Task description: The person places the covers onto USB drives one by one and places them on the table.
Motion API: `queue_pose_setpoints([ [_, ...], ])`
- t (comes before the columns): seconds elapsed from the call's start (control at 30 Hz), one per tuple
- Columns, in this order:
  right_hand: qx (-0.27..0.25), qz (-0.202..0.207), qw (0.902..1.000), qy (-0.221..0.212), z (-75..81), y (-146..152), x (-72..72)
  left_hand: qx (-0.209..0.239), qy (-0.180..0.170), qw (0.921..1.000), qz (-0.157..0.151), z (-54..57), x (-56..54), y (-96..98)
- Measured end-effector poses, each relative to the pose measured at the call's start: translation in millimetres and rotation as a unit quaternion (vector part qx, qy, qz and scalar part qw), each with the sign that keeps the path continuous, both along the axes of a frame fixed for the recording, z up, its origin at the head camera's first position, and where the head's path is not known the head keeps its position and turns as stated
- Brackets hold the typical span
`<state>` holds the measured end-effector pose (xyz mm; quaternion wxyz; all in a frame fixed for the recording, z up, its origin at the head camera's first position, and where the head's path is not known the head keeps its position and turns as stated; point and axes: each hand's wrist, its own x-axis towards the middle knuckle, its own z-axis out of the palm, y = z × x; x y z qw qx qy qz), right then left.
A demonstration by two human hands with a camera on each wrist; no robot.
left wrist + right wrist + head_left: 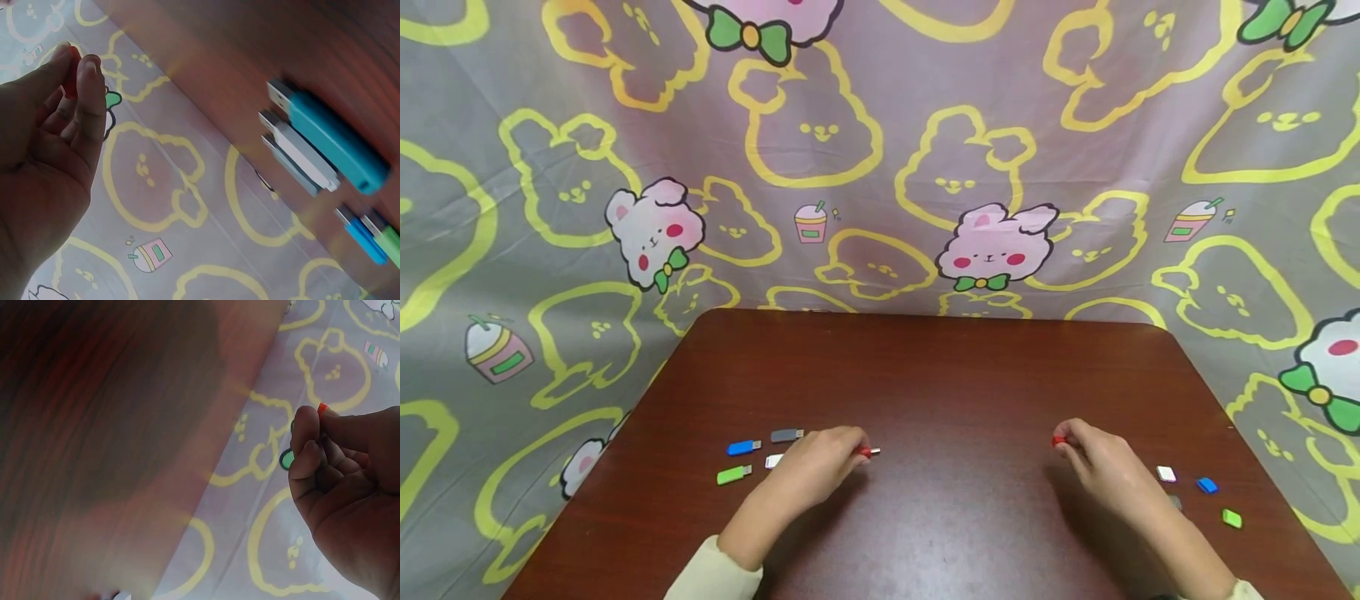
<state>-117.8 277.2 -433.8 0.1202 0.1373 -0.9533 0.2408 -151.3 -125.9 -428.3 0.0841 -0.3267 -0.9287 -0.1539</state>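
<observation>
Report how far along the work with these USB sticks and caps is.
Looks done: the blue stick, green stick and grey stick lie uncapped at left; the white cap, blue cap and green cap lie at right. In hand: the left hand pinches the red stick, the right hand the red cap, apart. Remaining, probably: joining caps to sticks, as no capped stick shows.

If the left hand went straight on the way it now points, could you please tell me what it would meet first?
Judging by the red USB stick in the left hand, probably the red cap that the right hand pinches; the head view leaves height and depth uncertain.
</observation>
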Motion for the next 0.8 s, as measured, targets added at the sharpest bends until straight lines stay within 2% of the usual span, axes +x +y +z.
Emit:
queue_pose_setpoints([
  [0.2, 0.008, 0.003, 0.9999, -0.012, 0.1, -8, -0.1, 0.004, -0.009, 0.9999, -0.009, -1.6, -1.4, 8.4],
  [0.47, 0.014, 0.005, 0.9998, 0.014, 0.9, -16, 0.2, -0.018, -0.008, 0.9997, -0.016, -0.9, -3.0, 19.1],
  [0.67, 0.002, 0.006, 1.0, 0.007, 2.0, -18, 2.1, -0.017, -0.025, 0.9994, -0.019, 0.8, -3.1, 27.1],
  [0.8, 0.002, 0.014, 0.9996, 0.025, 1.2, -21, 3.8, -0.021, -0.028, 0.9992, -0.02, 1.8, -2.3, 32.7],
])
